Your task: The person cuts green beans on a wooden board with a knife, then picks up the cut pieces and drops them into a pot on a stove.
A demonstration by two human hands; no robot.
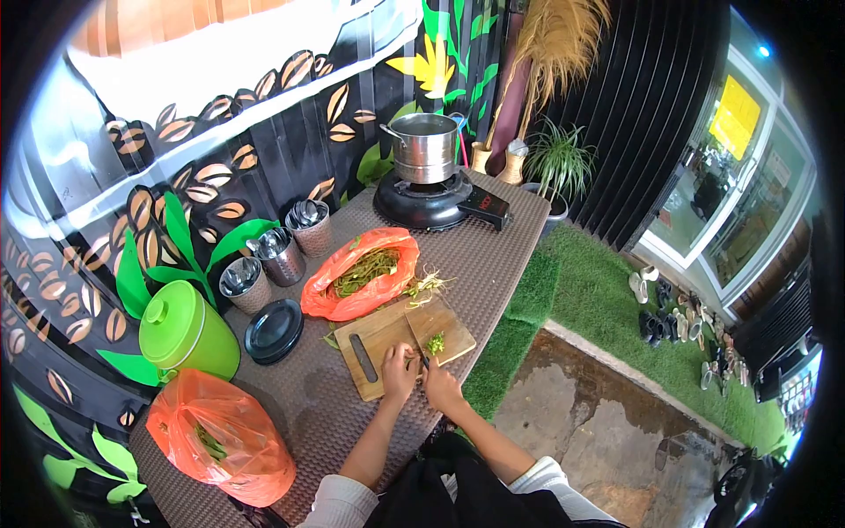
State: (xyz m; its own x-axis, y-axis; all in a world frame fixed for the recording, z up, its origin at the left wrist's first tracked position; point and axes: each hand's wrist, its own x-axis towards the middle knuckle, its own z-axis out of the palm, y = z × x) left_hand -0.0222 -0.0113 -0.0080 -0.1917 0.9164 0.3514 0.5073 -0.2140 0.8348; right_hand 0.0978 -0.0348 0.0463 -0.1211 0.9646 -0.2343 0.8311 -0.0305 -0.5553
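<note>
Head view: the right hand [443,387] grips the handle of a knife [416,340], its blade lying over a wooden cutting board [380,333]. Beside it, the left hand [400,368] has its fingers curled down on the board; whether they pin anything underneath, I cannot tell. A small heap of chopped greens [437,343] sits on the board, just right of the blade. To the left on the worktop [317,409] stands a filled orange bag [251,453]. Beyond the board's far edge, loose stems [429,283] lie beside an open orange bag [352,308] holding more greens. Stacked black plates [274,331] rest near a green lidded container [189,333], with three cutlery cups behind, the middle one [282,266] between the others. At the far end, a metal pot [424,154] sits on a black burner [414,207]; a spiky plant [562,163] grows past it.
</note>
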